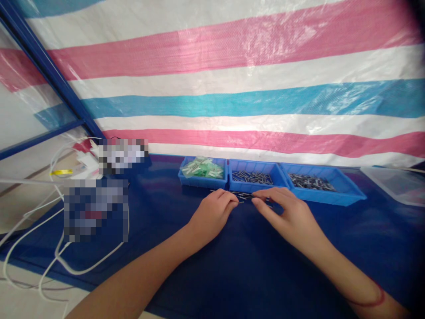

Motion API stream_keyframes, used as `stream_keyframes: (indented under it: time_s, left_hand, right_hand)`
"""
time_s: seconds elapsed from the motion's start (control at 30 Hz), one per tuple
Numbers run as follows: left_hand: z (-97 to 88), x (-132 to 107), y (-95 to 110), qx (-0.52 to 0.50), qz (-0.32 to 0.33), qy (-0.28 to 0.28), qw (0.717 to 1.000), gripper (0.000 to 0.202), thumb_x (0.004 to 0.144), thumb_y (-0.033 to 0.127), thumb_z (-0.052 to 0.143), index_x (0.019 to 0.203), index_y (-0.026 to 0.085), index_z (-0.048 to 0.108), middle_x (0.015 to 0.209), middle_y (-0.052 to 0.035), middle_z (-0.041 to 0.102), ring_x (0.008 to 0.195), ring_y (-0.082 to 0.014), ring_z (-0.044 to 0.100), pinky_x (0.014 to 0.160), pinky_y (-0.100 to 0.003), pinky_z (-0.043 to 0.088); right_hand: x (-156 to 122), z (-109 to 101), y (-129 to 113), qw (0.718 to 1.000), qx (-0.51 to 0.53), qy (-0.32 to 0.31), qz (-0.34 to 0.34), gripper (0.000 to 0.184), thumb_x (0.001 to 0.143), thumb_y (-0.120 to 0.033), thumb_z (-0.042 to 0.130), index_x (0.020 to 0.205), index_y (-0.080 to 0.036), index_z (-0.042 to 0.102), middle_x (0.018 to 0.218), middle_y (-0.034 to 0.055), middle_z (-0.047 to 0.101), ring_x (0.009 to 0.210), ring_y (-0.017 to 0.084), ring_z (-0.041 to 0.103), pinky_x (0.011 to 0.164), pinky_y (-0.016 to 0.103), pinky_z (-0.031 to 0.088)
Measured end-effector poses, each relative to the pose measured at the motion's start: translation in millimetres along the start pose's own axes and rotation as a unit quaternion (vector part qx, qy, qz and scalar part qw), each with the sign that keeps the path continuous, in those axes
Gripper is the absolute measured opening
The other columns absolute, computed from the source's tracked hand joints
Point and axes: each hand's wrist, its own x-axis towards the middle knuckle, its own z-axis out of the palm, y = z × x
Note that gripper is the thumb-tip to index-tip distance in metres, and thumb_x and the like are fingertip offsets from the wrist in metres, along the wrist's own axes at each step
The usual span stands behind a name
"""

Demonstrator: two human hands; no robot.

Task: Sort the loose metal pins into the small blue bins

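Note:
My left hand is closed in a pinch over the table in front of the bins. A thin metal pin sticks out past its fingertips. To its right, my right hand has thumb and index finger brought nearly together; what lies between their tips is too small to make out. Several dark, thin pins lie on the table between and behind both hands. Behind them stand a blue bin of short metal pins, a blue bin of dark pin-like pieces, and one of green and clear bags.
The dark blue table has a clear plastic container at its right back. White cables loop over the left side beside blurred-out items. A blue frame post and a striped tarp rise behind.

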Motion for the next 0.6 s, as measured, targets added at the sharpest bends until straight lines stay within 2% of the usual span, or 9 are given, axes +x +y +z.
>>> stream_keyframes:
  time_s: [0.1, 0.27, 0.43, 0.6]
  left_hand:
    - [1.5, -1, 10, -0.111, -0.026, 0.032, 0.993, 0.016, 0.093, 0.025, 0.049, 0.094, 0.017, 0.063, 0.095, -0.0036, 0.066, 0.089, -0.0156, 0.06, 0.083, -0.026, 0.046]
    - [5.9, -3, 18, -0.204, -0.07, 0.048, 0.975, 0.018, 0.089, 0.031, 0.055, 0.097, 0.017, 0.064, 0.093, -0.0038, 0.067, 0.083, -0.0154, 0.061, 0.076, -0.025, 0.047]
    - [4.7, -3, 20, -0.202, -0.049, 0.0, 0.978, 0.022, 0.091, 0.03, 0.051, 0.095, 0.016, 0.068, 0.087, -0.0038, 0.066, 0.079, -0.0149, 0.059, 0.073, -0.025, 0.045]
    - [6.4, -4, 21, -0.243, -0.065, 0.018, 0.968, 0.024, 0.09, 0.035, 0.054, 0.094, 0.015, 0.067, 0.089, -0.004, 0.067, 0.079, -0.0145, 0.06, 0.072, -0.023, 0.044]
  right_hand:
    - [-5, 9, -12, 0.995, 0.089, -0.024, 0.038, 0.02, 0.087, -0.038, 0.056, 0.092, -0.023, 0.068, 0.091, 0.0049, 0.071, 0.083, 0.021, 0.063, 0.074, 0.034, 0.05]
    - [-9, 11, -18, 0.984, 0.155, -0.018, 0.092, 0.021, 0.088, -0.038, 0.055, 0.088, -0.022, 0.069, 0.09, 0.0049, 0.071, 0.082, 0.021, 0.064, 0.069, 0.033, 0.051]
    - [-11, 10, -19, 0.983, 0.17, -0.012, 0.075, 0.018, 0.088, -0.035, 0.056, 0.093, -0.022, 0.067, 0.095, 0.0052, 0.069, 0.09, 0.021, 0.063, 0.074, 0.032, 0.05]
    - [-12, 11, -21, 0.979, 0.179, -0.01, 0.101, 0.016, 0.086, -0.036, 0.059, 0.088, -0.022, 0.066, 0.088, 0.0044, 0.068, 0.084, 0.021, 0.062, 0.072, 0.033, 0.049]
